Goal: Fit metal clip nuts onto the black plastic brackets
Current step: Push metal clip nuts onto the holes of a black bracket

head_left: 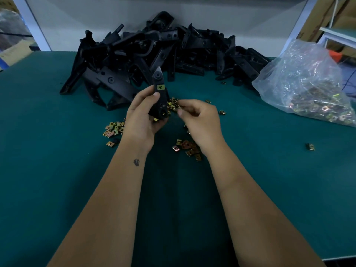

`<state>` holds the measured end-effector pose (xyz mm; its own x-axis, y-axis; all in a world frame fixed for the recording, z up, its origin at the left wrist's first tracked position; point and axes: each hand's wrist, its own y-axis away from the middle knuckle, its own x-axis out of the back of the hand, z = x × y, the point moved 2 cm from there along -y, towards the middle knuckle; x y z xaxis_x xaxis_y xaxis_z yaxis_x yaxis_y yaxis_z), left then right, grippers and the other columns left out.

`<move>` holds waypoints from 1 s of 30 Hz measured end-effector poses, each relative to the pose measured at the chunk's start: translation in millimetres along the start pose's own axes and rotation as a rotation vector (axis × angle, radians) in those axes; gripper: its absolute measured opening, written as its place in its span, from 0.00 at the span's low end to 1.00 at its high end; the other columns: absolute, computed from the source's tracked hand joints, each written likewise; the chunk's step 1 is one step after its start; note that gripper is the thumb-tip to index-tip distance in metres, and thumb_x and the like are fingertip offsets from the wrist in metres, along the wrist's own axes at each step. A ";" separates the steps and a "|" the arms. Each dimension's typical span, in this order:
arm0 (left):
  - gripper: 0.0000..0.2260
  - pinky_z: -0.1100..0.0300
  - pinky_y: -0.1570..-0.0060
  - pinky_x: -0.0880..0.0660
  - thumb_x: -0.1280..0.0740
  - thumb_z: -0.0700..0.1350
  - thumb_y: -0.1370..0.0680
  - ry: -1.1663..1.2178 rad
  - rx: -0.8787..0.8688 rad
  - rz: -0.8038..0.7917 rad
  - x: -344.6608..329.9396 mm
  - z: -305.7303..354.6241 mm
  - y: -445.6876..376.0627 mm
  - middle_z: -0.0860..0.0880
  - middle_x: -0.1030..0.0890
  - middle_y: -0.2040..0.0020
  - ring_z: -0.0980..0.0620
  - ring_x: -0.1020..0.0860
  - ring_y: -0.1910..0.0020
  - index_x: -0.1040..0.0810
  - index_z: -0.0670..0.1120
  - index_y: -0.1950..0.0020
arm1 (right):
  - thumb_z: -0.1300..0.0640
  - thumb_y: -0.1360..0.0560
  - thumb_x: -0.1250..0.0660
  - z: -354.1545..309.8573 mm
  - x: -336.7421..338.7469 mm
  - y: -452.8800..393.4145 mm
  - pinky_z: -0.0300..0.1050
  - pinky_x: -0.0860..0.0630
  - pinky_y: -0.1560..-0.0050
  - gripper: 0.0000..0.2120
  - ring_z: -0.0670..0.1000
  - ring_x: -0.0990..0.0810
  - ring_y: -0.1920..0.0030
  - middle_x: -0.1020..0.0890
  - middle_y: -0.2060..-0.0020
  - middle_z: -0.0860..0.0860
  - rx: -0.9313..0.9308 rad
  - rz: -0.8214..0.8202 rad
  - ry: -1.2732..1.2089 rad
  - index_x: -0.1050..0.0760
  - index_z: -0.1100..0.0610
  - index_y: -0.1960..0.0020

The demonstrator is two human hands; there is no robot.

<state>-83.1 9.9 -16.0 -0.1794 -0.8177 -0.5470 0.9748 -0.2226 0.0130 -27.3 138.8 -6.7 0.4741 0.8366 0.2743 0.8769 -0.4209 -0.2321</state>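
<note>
1. While only the head view is given, it shows the left hand [142, 116] gripping a bracket [159, 95] by its lower half, thumb across the front face, above the desk [57, 170].
2. One clip nut [160, 87] already sits on the bracket, just above the thumb.
3. Right hand [196, 116] is curled beside the bracket's lower end, fingertips drawn together as if pinching a nut; whether it holds one I cannot tell.
4. Loose nuts [113, 129] lie scattered on the desk under and beside both hands; more fill the bag [308, 83] to the right.
5. Unfitted brackets make a pile [154, 51] at the back.
6. Handling, judged: the bracket looks stiff and light, best held low, away from the clip seats. Nuts are small, springy metal, likely slippery; pinch them by the flat sides.
7. Bracket's long axis stands near upright, pointed tip up and away from the person.
</note>
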 end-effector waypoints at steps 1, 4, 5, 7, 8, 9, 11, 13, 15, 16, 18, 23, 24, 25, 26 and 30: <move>0.07 0.55 0.58 0.20 0.33 0.42 0.21 0.000 0.023 -0.011 -1.1 -1.3 0.5 0.49 0.17 0.49 0.49 0.20 0.48 0.17 0.53 0.51 | 0.63 0.24 0.30 1.0 4.1 -1.0 0.29 0.25 0.55 0.09 0.36 0.20 0.59 0.17 0.59 0.43 -0.030 0.023 -0.079 0.16 0.54 0.46; 0.06 0.52 0.57 0.19 0.33 0.42 0.20 0.031 0.081 -0.059 -5.8 -4.7 1.4 0.47 0.18 0.46 0.49 0.18 0.49 0.18 0.51 0.51 | 0.64 0.24 0.30 1.3 10.3 -1.0 0.33 0.23 0.57 0.07 0.42 0.18 0.61 0.14 0.60 0.48 -0.114 0.058 -0.334 0.17 0.53 0.52; 0.05 0.52 0.57 0.19 0.33 0.41 0.20 0.042 0.095 -0.074 -7.4 -5.7 1.6 0.47 0.18 0.46 0.50 0.17 0.50 0.18 0.50 0.50 | 0.65 0.24 0.30 1.1 11.2 -0.9 0.34 0.23 0.57 0.07 0.43 0.17 0.60 0.14 0.59 0.50 -0.130 0.058 -0.402 0.17 0.54 0.53; 0.04 0.53 0.56 0.19 0.33 0.41 0.20 0.056 0.118 -0.089 -9.7 -7.9 1.5 0.47 0.17 0.48 0.50 0.18 0.50 0.19 0.48 0.49 | 0.65 0.24 0.30 0.1 11.9 -1.0 0.36 0.22 0.56 0.07 0.46 0.16 0.59 0.14 0.59 0.52 -0.156 0.056 -0.497 0.17 0.55 0.53; 0.04 0.53 0.56 0.19 0.33 0.41 0.20 0.065 0.129 -0.089 -10.4 -8.9 1.3 0.47 0.17 0.49 0.49 0.18 0.48 0.19 0.47 0.49 | 0.65 0.24 0.30 0.0 11.9 -1.0 0.38 0.21 0.55 0.07 0.47 0.16 0.59 0.14 0.59 0.53 -0.171 0.057 -0.530 0.17 0.55 0.54; 0.04 0.54 0.56 0.19 0.33 0.41 0.20 0.074 0.139 -0.087 -10.9 -9.7 1.2 0.47 0.16 0.49 0.48 0.19 0.47 0.19 0.47 0.49 | 0.64 0.24 0.30 -0.4 12.0 -0.8 0.39 0.21 0.55 0.06 0.48 0.16 0.59 0.14 0.59 0.52 -0.185 0.058 -0.559 0.17 0.55 0.55; 0.05 0.54 0.56 0.19 0.34 0.41 0.20 0.084 0.153 -0.095 -11.7 -11.4 1.0 0.46 0.16 0.49 0.47 0.19 0.46 0.19 0.47 0.48 | 0.64 0.25 0.30 -0.5 12.4 -0.3 0.41 0.22 0.55 0.06 0.48 0.18 0.60 0.15 0.61 0.52 -0.215 0.058 -0.615 0.16 0.55 0.56; 0.06 0.54 0.55 0.19 0.36 0.41 0.19 0.096 0.168 -0.113 -12.4 -11.9 1.9 0.46 0.17 0.48 0.47 0.20 0.46 0.19 0.47 0.47 | 0.65 0.25 0.30 -1.2 13.2 -0.1 0.41 0.22 0.56 0.06 0.48 0.19 0.61 0.16 0.62 0.52 -0.241 0.055 -0.695 0.17 0.57 0.56; 0.08 0.54 0.54 0.19 0.38 0.41 0.19 0.114 0.179 -0.150 -12.6 -11.9 2.6 0.45 0.18 0.47 0.47 0.20 0.47 0.20 0.47 0.45 | 0.67 0.24 0.31 -2.5 14.0 -0.2 0.41 0.21 0.57 0.06 0.48 0.18 0.62 0.15 0.62 0.53 -0.257 0.045 -0.770 0.18 0.59 0.56; 0.09 0.54 0.53 0.20 0.39 0.41 0.19 0.120 0.180 -0.170 -12.6 -11.7 3.0 0.45 0.17 0.47 0.47 0.20 0.47 0.20 0.47 0.45 | 0.67 0.24 0.32 -3.2 14.0 0.0 0.41 0.20 0.57 0.05 0.48 0.18 0.62 0.15 0.62 0.54 -0.261 0.038 -0.794 0.19 0.60 0.55; 0.10 0.53 0.52 0.20 0.39 0.40 0.19 0.121 0.178 -0.195 -12.7 -11.3 3.6 0.46 0.17 0.48 0.47 0.20 0.47 0.19 0.47 0.46 | 0.68 0.24 0.32 -5.0 13.3 0.6 0.40 0.19 0.56 0.05 0.49 0.17 0.61 0.15 0.62 0.54 -0.260 0.030 -0.809 0.20 0.60 0.55; 0.11 0.53 0.52 0.20 0.40 0.38 0.20 0.115 0.164 -0.206 -13.1 -11.3 3.9 0.47 0.16 0.49 0.47 0.20 0.46 0.19 0.48 0.46 | 0.70 0.24 0.34 -5.7 12.4 0.3 0.40 0.20 0.58 0.08 0.51 0.16 0.60 0.15 0.60 0.57 -0.220 0.043 -0.789 0.23 0.60 0.58; 0.11 0.54 0.52 0.20 0.40 0.38 0.20 0.110 0.161 -0.209 -13.2 -11.2 3.9 0.47 0.17 0.49 0.47 0.20 0.46 0.19 0.48 0.45 | 0.69 0.24 0.34 -5.4 12.7 0.1 0.40 0.20 0.58 0.07 0.51 0.16 0.61 0.15 0.60 0.57 -0.212 0.038 -0.784 0.23 0.60 0.58; 0.11 0.54 0.52 0.20 0.40 0.38 0.20 0.108 0.158 -0.212 -13.4 -11.0 4.0 0.47 0.17 0.49 0.47 0.21 0.46 0.19 0.48 0.45 | 0.68 0.24 0.33 -4.7 13.0 -0.1 0.40 0.20 0.58 0.06 0.50 0.17 0.61 0.15 0.61 0.56 -0.205 0.032 -0.772 0.22 0.60 0.58; 0.11 0.54 0.52 0.20 0.40 0.38 0.20 0.110 0.157 -0.214 -13.5 -10.7 4.2 0.47 0.17 0.48 0.47 0.21 0.46 0.19 0.48 0.45 | 0.67 0.24 0.32 -3.8 13.2 -0.4 0.40 0.21 0.58 0.06 0.49 0.18 0.62 0.16 0.61 0.55 -0.199 0.028 -0.755 0.21 0.59 0.57; 0.12 0.54 0.51 0.20 0.40 0.36 0.20 0.137 0.158 -0.223 -14.5 -9.8 5.1 0.45 0.18 0.47 0.46 0.22 0.44 0.19 0.47 0.45 | 0.65 0.23 0.33 1.2 12.9 -1.7 0.38 0.24 0.57 0.08 0.45 0.22 0.62 0.18 0.62 0.49 -0.187 0.022 -0.676 0.17 0.56 0.55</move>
<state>-74.2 25.8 -16.2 -0.3567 -0.6626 -0.6586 0.8789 -0.4770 0.0039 -22.7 150.7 -3.8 0.3923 0.8364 -0.3828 0.8953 -0.4426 -0.0497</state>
